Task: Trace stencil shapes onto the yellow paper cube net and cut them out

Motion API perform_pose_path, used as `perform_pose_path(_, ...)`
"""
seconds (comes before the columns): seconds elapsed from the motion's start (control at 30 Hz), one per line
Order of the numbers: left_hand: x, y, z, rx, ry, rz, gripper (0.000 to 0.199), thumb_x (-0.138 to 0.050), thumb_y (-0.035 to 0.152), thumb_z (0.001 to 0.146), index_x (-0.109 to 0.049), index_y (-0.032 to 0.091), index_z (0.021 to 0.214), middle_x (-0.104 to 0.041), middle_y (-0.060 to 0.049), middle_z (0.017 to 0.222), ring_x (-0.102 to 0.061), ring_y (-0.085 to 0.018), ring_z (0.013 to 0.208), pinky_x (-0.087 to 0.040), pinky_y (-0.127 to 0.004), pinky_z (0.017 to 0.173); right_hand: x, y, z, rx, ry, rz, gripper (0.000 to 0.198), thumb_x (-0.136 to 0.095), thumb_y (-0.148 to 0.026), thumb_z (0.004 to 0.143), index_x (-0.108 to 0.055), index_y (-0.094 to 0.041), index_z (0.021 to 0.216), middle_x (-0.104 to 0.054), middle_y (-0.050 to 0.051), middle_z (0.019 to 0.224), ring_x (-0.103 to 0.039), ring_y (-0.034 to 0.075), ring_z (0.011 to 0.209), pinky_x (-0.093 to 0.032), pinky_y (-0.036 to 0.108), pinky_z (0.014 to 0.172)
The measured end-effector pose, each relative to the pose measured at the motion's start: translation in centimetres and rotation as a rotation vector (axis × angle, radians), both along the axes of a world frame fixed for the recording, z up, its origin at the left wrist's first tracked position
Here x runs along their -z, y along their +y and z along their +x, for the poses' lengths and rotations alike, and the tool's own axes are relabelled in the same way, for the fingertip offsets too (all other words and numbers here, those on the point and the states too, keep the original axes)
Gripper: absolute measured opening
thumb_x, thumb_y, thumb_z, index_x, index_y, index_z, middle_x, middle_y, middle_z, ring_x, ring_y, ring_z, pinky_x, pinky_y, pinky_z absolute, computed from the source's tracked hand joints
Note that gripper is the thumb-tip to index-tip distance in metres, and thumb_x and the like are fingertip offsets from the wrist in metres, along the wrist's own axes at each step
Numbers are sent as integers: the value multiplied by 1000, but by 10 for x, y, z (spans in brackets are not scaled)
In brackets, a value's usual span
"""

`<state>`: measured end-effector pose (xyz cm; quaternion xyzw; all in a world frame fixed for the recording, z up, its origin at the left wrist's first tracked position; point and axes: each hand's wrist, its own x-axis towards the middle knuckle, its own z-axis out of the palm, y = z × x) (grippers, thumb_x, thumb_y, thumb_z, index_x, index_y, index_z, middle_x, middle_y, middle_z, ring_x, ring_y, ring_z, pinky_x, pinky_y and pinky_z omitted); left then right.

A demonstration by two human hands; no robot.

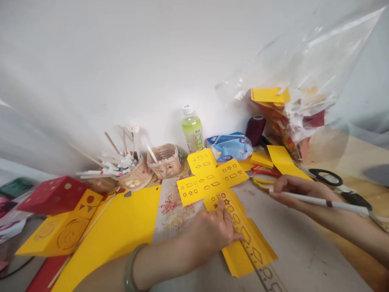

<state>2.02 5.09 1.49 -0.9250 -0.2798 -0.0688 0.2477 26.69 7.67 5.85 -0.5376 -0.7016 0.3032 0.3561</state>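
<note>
A yellow paper cutout (200,184), cross-shaped with flaps, lies on the grey work surface and bears small outlined shapes such as stars, circles and diamonds. Across its lower arm runs a clear stencil ruler (257,253) with cut-out shapes. My left hand (209,231) presses this ruler down onto the paper, index finger stretched forward and thumb at the ruler's edge, the other fingers curled. Away to the right, my right hand (293,194) grips a slim white marker pen (328,203). Its tip points left and is clear of the paper.
Red-and-yellow-handled pliers (264,174) and black-handled scissors (326,177) lie at the right. Behind stand a green drink bottle (192,127), a tissue pack (230,147), dark thread (255,129) and baskets (165,162). Yellow card (127,219) and painted boxes (51,194) sit left.
</note>
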Motion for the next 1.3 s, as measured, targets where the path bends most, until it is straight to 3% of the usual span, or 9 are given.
perform_pose_path(0.1, 0, 0, 1, -31, 14, -13, 64, -56, 62, 82, -68, 0, 95, -68, -27, 98, -66, -20, 54, -47, -26, 38, 1, -7, 0, -32, -26, -19, 31, -61, -57, 73, -65, -26, 71, -69, 5, 73, -64, 23, 67, -51, 32, 53)
perform_pose_path(0.3, 2, 0, 2, -73, 16, -19, 67, -59, 64, 78, -67, 2, 98, -69, -23, 97, -66, -21, 54, -49, -28, 39, 0, -10, -7, -151, 16, -25, 36, -47, -51, 88, -69, -23, 87, -72, 6, 80, -67, 19, 66, -57, 31, 59)
perform_pose_path(0.43, -2, 0, 2, -67, 41, -19, 66, -52, 66, 81, -68, 4, 97, -68, -23, 102, -65, -19, 53, -50, -28, 40, 6, -7, -14, -367, -144, 109, 24, -54, -42, 88, -67, -27, 101, -72, 5, 104, -67, 25, 96, -56, 36, 79)
perform_pose_path(0.53, -4, 0, 2, -68, 49, -3, 65, -53, 64, 82, -66, 2, 100, -68, -24, 98, -67, -21, 58, -52, -28, 44, 15, -4, -23, -461, -214, 227, 30, -54, -33, 87, -59, -27, 116, -65, 9, 119, -62, 26, 109, -52, 42, 89)
perform_pose_path(0.7, 0, 2, 3, -69, 36, 17, 70, -49, 68, 82, -67, 1, 95, -69, -22, 90, -67, -21, 57, -51, -28, 41, 28, 4, -34, -475, -311, 321, 39, -60, -22, 79, -54, -22, 118, -63, 13, 116, -59, 27, 110, -52, 46, 89)
perform_pose_path(0.87, 0, -1, 1, -63, 27, 26, 67, -45, 66, 86, -68, 3, 90, -68, -24, 96, -66, -21, 56, -50, -28, 42, 27, 11, -35, -509, -428, 297, 40, -65, -28, 78, -55, -20, 115, -64, 15, 115, -58, 29, 111, -49, 50, 91)
perform_pose_path(1.0, -3, -8, 3, -54, 3, 74, 40, -53, 41, 91, -67, 4, 83, -68, -26, 99, -66, -21, 60, -48, -27, 43, 28, 16, -34, -537, -514, 348, 38, -64, -31, 79, -57, -20, 115, -64, 16, 117, -57, 30, 113, -46, 53, 93)
perform_pose_path(1.1, -5, -16, 5, -5, -40, 122, 13, -56, 13, 80, -66, 6, 84, -70, -21, 97, -64, -19, 58, -45, -25, 41, 34, 17, -33, -531, -548, 389, 37, -62, -27, 80, -57, -20, 116, -65, 15, 116, -57, 30, 113, -47, 52, 92)
perform_pose_path(1.3, -5, -26, 9, 19, -100, 161, 27, -46, 8, 78, -68, 3, 93, -71, -19, 86, -63, -18, 56, -42, -24, 39, 38, 18, -32, -524, -549, 434, 32, -59, -30, 83, -58, -21, 114, -66, 14, 112, -59, 29, 109, -50, 50, 88)
